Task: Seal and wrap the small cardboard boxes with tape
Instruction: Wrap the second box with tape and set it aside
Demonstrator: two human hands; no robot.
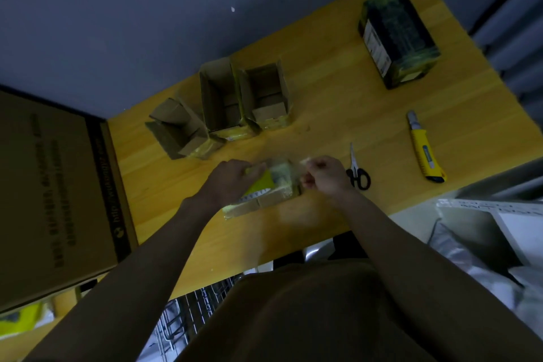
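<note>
A small cardboard box [266, 198] lies on the yellow wooden table [338, 114] in front of me, partly covered in clear and yellow tape. My left hand [229, 179] grips a yellow tape dispenser [260, 182] with a toothed edge, held on top of the box. My right hand [323, 175] pinches the end of a clear tape strip [291, 170] at the box's right end. Three open small boxes [220, 103] stand behind, near the table's far edge.
Black-handled scissors [357, 173] lie just right of my right hand. A yellow utility knife [424, 150] lies further right. A dark tape-wrapped box [398, 38] stands at the far right. A large cardboard carton [55, 194] fills the left side.
</note>
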